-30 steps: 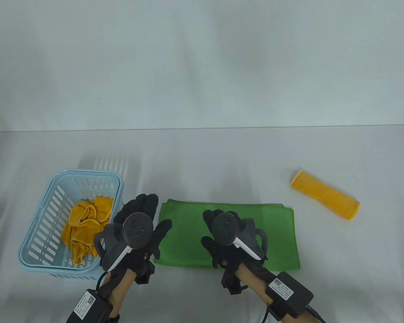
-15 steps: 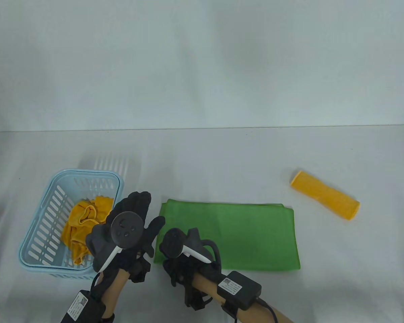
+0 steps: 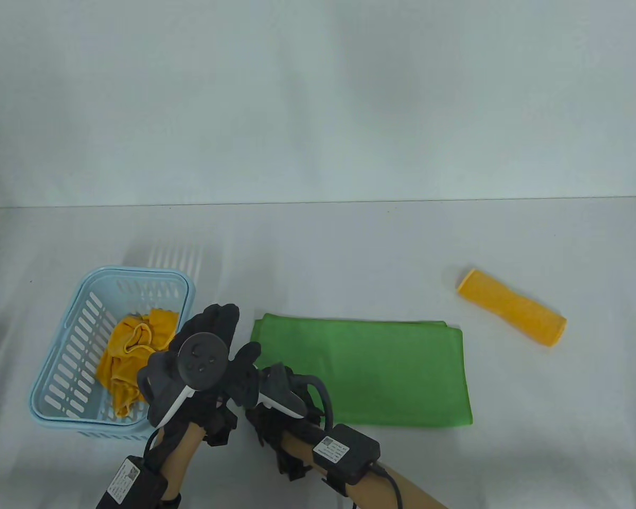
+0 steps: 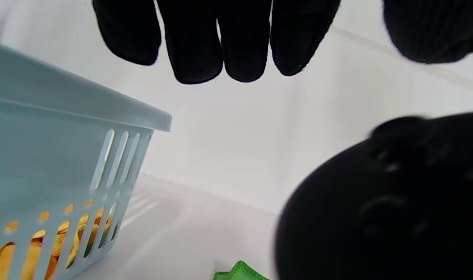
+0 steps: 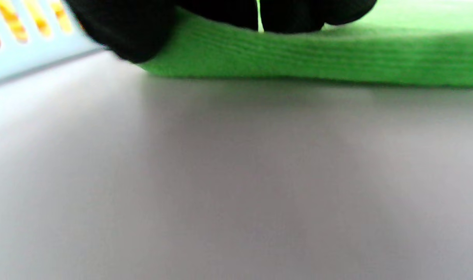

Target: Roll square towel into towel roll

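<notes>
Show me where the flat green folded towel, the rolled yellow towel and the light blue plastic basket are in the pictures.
flat green folded towel (image 3: 381, 366), table view, the middle of its top surface.
rolled yellow towel (image 3: 511, 307), table view, the middle of the roll.
light blue plastic basket (image 3: 63, 339), table view, its slotted left wall.

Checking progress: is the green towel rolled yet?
No. The green towel lies flat, folded in layers; only the orange towel is rolled.

soft, even light is falling from above onto the white table (image 3: 350, 249), and the slotted basket (image 3: 58, 371) is casting a striped shadow behind it. the table view is looking sharp and free of glare. both wrist views are blurring: the green towel (image 5: 298, 58) is smearing, and the dark tracker (image 4: 388, 202) is sitting out of focus.
</notes>
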`<state>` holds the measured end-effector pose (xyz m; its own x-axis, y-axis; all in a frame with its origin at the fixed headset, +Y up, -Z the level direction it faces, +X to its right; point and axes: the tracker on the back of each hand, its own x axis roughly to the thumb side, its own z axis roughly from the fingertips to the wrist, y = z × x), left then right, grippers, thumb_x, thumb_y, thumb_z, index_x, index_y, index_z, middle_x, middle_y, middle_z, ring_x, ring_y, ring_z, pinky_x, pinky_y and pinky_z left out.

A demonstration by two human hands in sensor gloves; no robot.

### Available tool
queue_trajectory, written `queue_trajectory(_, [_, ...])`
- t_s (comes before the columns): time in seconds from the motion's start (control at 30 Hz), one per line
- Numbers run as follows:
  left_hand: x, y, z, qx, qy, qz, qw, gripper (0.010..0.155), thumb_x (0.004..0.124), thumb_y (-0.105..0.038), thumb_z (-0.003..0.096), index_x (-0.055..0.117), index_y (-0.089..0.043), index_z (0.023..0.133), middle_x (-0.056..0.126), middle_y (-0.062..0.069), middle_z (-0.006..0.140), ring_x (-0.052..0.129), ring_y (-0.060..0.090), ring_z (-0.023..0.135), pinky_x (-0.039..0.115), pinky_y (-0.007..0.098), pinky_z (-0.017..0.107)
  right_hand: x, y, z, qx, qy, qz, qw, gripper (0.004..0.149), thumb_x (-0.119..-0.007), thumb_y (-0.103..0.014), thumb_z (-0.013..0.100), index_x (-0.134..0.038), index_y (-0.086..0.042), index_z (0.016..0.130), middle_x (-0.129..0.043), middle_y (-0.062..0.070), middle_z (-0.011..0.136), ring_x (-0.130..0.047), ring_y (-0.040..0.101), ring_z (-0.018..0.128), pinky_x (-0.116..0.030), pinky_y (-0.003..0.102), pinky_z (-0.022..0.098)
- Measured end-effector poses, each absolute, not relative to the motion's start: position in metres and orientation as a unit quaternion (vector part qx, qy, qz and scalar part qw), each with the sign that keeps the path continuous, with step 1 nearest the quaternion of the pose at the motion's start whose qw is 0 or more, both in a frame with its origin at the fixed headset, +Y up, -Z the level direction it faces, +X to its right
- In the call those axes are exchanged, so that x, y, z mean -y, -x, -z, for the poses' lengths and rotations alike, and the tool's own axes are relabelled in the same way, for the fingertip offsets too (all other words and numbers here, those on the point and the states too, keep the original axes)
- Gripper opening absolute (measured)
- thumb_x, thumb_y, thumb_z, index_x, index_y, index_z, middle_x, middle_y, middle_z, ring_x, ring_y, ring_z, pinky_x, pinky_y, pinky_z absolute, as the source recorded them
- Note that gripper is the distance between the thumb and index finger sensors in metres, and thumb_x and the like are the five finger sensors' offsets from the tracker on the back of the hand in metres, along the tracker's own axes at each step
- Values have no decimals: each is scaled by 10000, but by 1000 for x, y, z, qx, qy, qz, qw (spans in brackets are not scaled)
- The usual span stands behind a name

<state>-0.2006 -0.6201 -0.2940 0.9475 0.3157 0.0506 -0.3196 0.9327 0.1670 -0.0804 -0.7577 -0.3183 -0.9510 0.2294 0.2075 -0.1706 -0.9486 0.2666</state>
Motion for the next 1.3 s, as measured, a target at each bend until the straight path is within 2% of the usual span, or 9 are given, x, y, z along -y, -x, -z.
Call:
queue_trajectory(0.13, [620, 201, 294, 12, -86, -162, 983, 789, 740, -619, 354, 608, -289, 1058, 644, 45, 1119, 720, 383, 1021, 613, 596, 726, 755, 72, 324, -126, -103, -976, 142, 407, -784, -408, 366, -829, -335, 763, -792, -84, 854, -746, 272, 817, -641, 514, 651])
queue_trajectory(0.3, [620, 203, 294, 8, -85, -169, 982, 786, 740, -618, 354, 611, -289, 1056, 646, 44, 1117, 720, 382, 1020, 615, 595, 725, 745, 61, 327, -141, -93, -969, 178, 398, -770, -417, 363, -823, -384, 756, -853, -81, 836, -816, 254, 819, -683, 515, 626])
queue_trajectory(0.47, [619, 207, 295, 3, -86, -173, 981, 786, 740, -618, 355, 610, -287, 1056, 646, 45, 1117, 720, 383, 1020, 614, 595, 726, 724, 44, 329, -161, -82, -959, 221, 386, -765, -394, 366, -819, -418, 747, -929, -62, 783, -916, 263, 732, -733, 512, 578])
queue_trajectory(0.77, [620, 207, 294, 3, -81, -176, 981, 784, 741, -614, 354, 613, -286, 1055, 650, 44, 1115, 723, 382, 1018, 618, 593, 724, 660, -3, 331, -121, -70, -956, 259, 374, -800, -319, 349, -874, -407, 705, -983, -28, 643, -950, 266, 600, -742, 520, 543])
queue_trajectory(1.07, [623, 202, 295, 24, -59, -175, 983, 777, 755, -597, 353, 616, -289, 1052, 671, 35, 1104, 741, 373, 1012, 630, 590, 719, 604, -36, 339, -50, -85, -969, 225, 371, -818, -280, 333, -896, -421, 667, -973, -46, 656, -938, 263, 622, -732, 518, 563])
queue_trajectory(1.3, [633, 186, 298, 86, 2, -180, 980, 778, 782, -580, 340, 623, -297, 1047, 691, 14, 1094, 762, 355, 1005, 644, 582, 716, 575, -58, 339, -27, -89, -965, 244, 367, -815, -282, 332, -901, -428, 657, -971, -51, 658, -939, 258, 624, -734, 516, 563])
